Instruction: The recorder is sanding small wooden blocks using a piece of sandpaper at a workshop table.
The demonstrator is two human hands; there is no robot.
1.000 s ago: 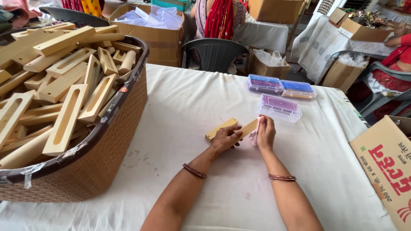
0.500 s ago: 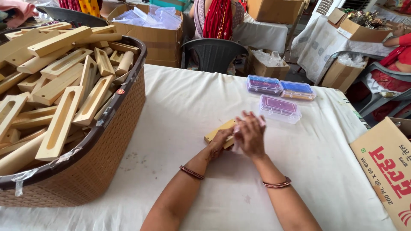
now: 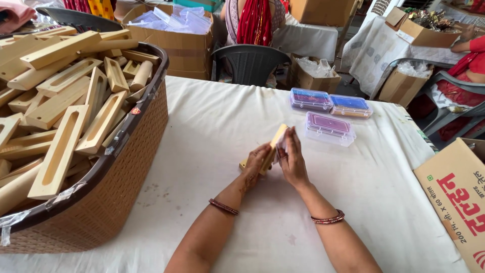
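While both hands hold the wooden block (image 3: 273, 149) tilted above the middle of the table (image 3: 212, 126), the left hand (image 3: 256, 164) should grip its lower end firmly so the right hand (image 3: 292, 161) can steady the upper edge.

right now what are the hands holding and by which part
Both hands grip one slotted wooden block, tilted on end: left hand around its lower part, right hand at its upper side.

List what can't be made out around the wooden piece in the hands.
- Wooden piece, head view: its middle is covered by the left hand and right hand.
- Small item between the fingers: too small to identify.
- Contents of the clear plastic boxes: blurred by lids.
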